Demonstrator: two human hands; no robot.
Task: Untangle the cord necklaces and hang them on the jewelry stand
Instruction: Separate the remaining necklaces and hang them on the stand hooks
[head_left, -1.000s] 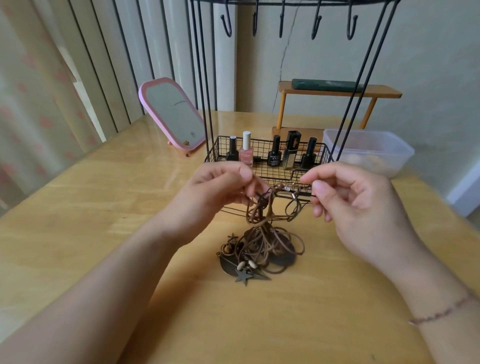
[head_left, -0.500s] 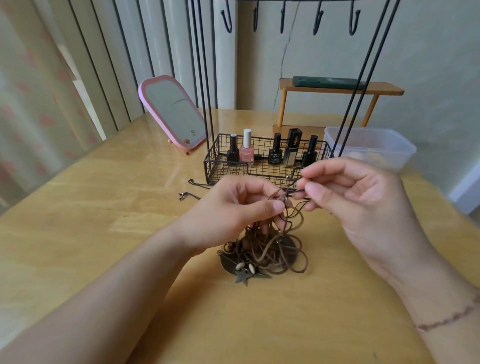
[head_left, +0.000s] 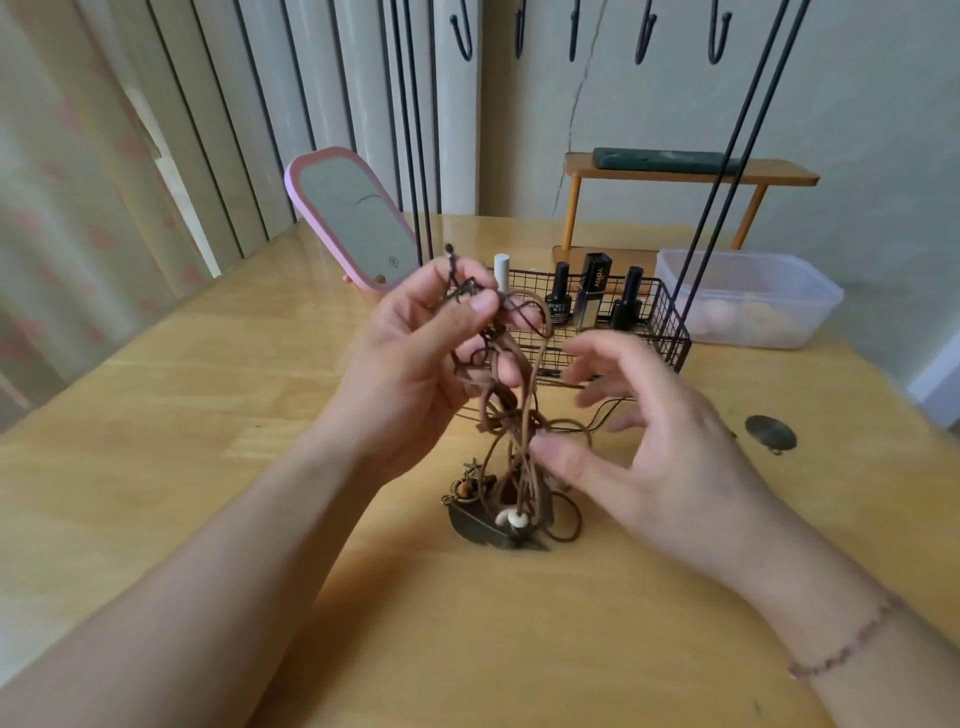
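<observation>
Over glossy wood table (head_left: 156, 415), left hand (head_left: 410, 364) pinches knotted brown cords (head_left: 511, 415); right hand (head_left: 660, 441) spread.

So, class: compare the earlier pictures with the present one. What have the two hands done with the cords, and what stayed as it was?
The left hand has lifted its pinched cord ends higher, drawing the cord necklaces up. The right hand has let go and opened, its thumb now against the hanging strands. The pendants stay on the table; the jewelry stand hasn't moved.
</observation>
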